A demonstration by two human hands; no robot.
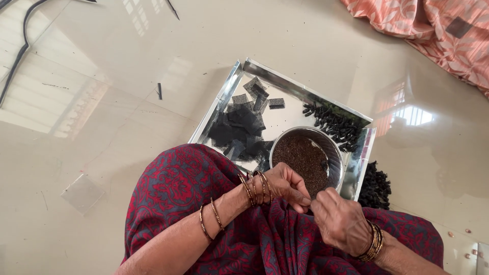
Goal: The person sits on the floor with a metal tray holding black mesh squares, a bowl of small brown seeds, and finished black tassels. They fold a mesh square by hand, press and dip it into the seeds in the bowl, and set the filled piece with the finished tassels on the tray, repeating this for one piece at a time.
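The pale polished floor spread all around, with a peach patterned cloth lying at the far right. On the floor just ahead of the person's lap sat a square metal tray, turned cornerwise so that one corner pointed away from the person. Within it lay a heap of black fabric squares on the left, a row of small dark twisted pieces along the far right rim, and a round steel bowl of brown granules at the near corner. A second pile of dark pieces lay on the floor, touching the tray's right wall.

The bowl lay straight ahead of both hands, just beyond the fingertips. The left hand was slightly nearer its rim. The right hand met it over the lap, fingers of both pinched together on something too small to make out, so neither its long axis nor its direction could be told.
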